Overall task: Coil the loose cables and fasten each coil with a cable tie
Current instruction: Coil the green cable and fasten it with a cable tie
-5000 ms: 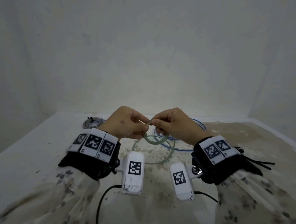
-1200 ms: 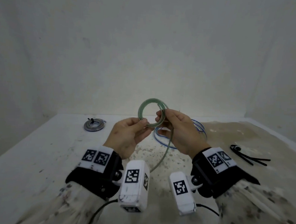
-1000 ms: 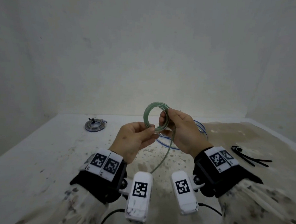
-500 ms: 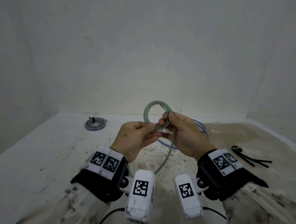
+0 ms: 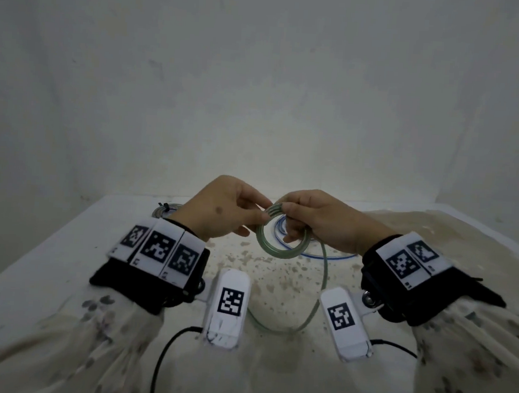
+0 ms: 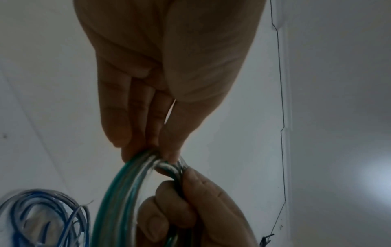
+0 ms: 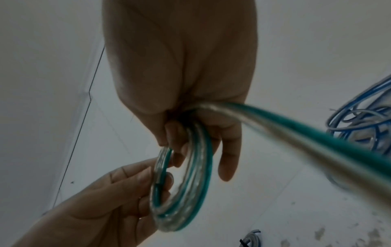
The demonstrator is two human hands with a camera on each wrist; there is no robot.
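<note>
A green-and-clear cable coil (image 5: 274,252) hangs as a small ring between both hands above the table. My left hand (image 5: 258,216) pinches the ring's top left between thumb and fingers; the left wrist view shows that pinch on the coil (image 6: 118,192). My right hand (image 5: 288,225) grips the ring's right side with fingers curled through it. In the right wrist view the coil (image 7: 190,192) sits in those fingers. The loose green tail (image 5: 323,279) runs down from the right hand and curves across the table toward me.
A loose blue cable (image 5: 324,256) lies on the stained table (image 5: 277,288) behind the hands. A grey coil (image 5: 163,210), fastened with a black tie, lies at the back left. White walls close the back and sides. Wrist cameras and their black leads hang below my wrists.
The hands have dropped from chest height toward the table and rolled backs-up. The ring, held upright above the fingers before, now hangs below them.
</note>
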